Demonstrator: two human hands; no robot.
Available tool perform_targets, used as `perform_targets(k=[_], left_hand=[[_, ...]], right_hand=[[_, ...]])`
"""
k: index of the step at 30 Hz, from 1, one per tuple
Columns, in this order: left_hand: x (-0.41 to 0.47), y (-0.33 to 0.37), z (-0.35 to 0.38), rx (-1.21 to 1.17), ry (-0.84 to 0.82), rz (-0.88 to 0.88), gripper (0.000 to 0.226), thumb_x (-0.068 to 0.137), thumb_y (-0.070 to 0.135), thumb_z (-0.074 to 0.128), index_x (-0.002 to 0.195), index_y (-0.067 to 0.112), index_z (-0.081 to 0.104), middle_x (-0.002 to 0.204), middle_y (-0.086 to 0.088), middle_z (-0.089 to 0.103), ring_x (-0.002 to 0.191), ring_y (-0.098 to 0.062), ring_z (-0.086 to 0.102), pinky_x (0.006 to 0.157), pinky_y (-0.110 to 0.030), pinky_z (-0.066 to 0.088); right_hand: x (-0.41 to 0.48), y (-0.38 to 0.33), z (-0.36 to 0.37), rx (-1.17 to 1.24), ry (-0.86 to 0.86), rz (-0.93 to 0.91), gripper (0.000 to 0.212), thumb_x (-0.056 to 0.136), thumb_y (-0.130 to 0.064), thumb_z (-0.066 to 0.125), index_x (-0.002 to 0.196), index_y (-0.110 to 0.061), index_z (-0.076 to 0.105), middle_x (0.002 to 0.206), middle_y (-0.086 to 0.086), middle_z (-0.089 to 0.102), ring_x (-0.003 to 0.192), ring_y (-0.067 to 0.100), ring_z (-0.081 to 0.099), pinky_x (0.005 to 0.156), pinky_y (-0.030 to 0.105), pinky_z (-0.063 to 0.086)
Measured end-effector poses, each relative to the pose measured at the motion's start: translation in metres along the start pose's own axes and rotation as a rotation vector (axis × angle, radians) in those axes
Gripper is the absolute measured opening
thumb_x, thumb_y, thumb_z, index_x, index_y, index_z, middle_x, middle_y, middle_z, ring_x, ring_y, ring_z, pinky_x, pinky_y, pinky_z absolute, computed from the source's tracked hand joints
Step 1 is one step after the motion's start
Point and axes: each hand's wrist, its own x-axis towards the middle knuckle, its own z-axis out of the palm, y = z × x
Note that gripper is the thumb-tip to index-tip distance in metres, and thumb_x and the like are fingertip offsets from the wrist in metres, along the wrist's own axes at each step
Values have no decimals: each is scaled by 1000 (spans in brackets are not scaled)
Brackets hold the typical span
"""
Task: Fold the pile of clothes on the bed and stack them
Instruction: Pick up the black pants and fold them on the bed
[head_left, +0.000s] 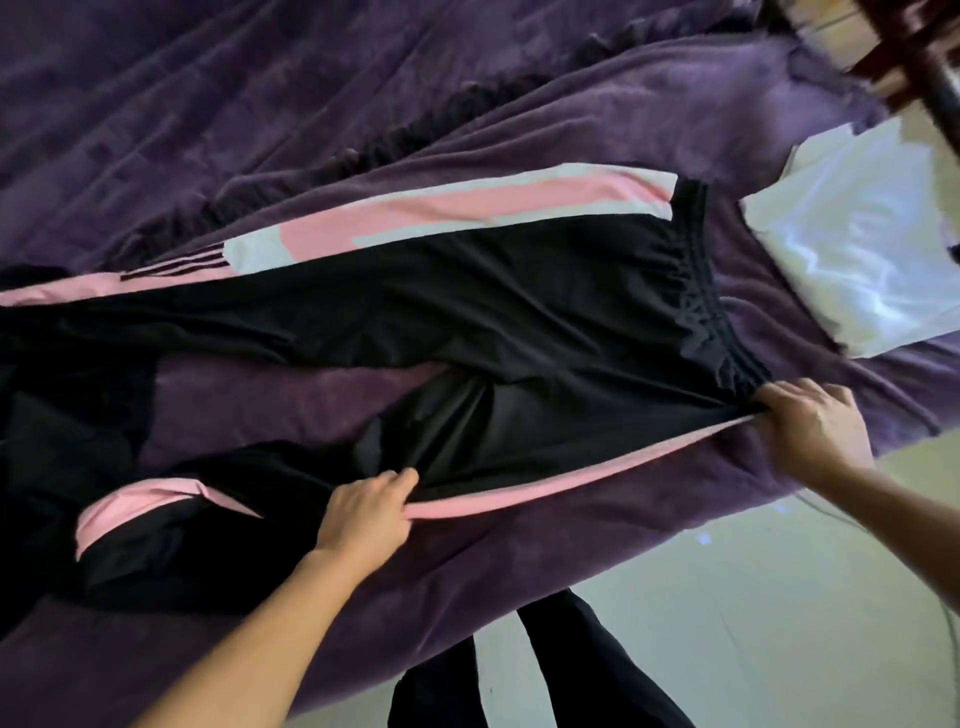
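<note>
Head view: black track pants (467, 312) lie on purple bedspread (519, 561), long axis left-right, waistband toward right. Left hand (363, 514) pinches lower pink side seam; right hand (810, 421) grips waistband corner.

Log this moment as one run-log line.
track pants spread on purple blanket; left hand grips pink stripe; right hand grips waistband end; white garment beside

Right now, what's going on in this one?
A person has black track trousers with pink and white side stripes spread on a purple fleece bed cover. The left hand pinches the near pink seam mid-leg; the right hand grips the waistband corner. A folded white garment lies beyond the waistband.
</note>
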Motion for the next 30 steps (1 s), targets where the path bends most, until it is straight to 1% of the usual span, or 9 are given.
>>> perform_targets(k=[2,5,12,15,17,23,25,28,30], left_hand=[[8,-16,-23,-174,178,-133,29,74,14,66,102,17,62,95,-6,69,88,-34,66,67,-38,49],[32,-46,-69,-391,377,-389,27,72,4,70,97,12,67,92,-15,71,87,-37,66,72,-40,50],[142,-99,-157,-543,582,-614,30,82,17,68,111,9,68,111,-18,68,105,-33,62,93,-39,46],[183,-106,-175,-513,529,-719,51,81,34,71,126,14,55,130,-16,54,120,-35,51,101,-40,41],[190,-105,-174,-469,518,-722,53,81,35,71,127,16,51,134,-17,48,124,-36,46,104,-41,38],[110,-122,-117,-309,450,-617,34,81,26,70,110,9,65,112,-21,55,107,-41,52,90,-48,45],[68,-138,-91,-124,354,-563,44,76,35,74,113,13,65,111,-17,55,106,-39,51,87,-46,43],[14,-171,-54,118,116,-511,72,67,52,76,130,23,53,128,-8,48,120,-30,42,93,-44,37],[-12,-201,-33,177,46,-563,78,68,49,76,135,25,45,138,-7,41,129,-28,36,99,-44,34]], right_hand=[[22,-2,-18,91,78,28,27,77,-25,44,82,-7,63,81,15,66,82,38,60,76,44,39],[75,-11,-47,252,183,82,31,79,-24,42,97,-10,63,90,21,66,82,43,60,71,43,40],[225,-38,-77,269,189,84,29,89,-23,43,108,-7,58,108,31,61,100,48,57,85,51,47],[256,-53,-67,118,158,193,38,91,-31,52,120,-7,51,124,28,53,117,45,47,96,54,36],[257,-68,-59,38,144,163,48,91,-38,57,125,-6,46,129,26,47,121,43,41,98,55,32],[205,-145,-38,133,170,-221,43,88,-28,63,127,-11,57,129,18,52,119,41,44,94,53,35],[183,-183,-32,183,103,-313,36,88,-26,63,121,-10,62,123,17,58,114,40,48,89,51,38],[151,-239,-19,218,-21,-433,30,89,-23,63,115,-11,67,117,13,62,111,38,52,87,47,40],[136,-275,-7,218,-66,-477,30,90,-24,62,117,-13,66,118,10,63,112,34,53,88,45,41]])
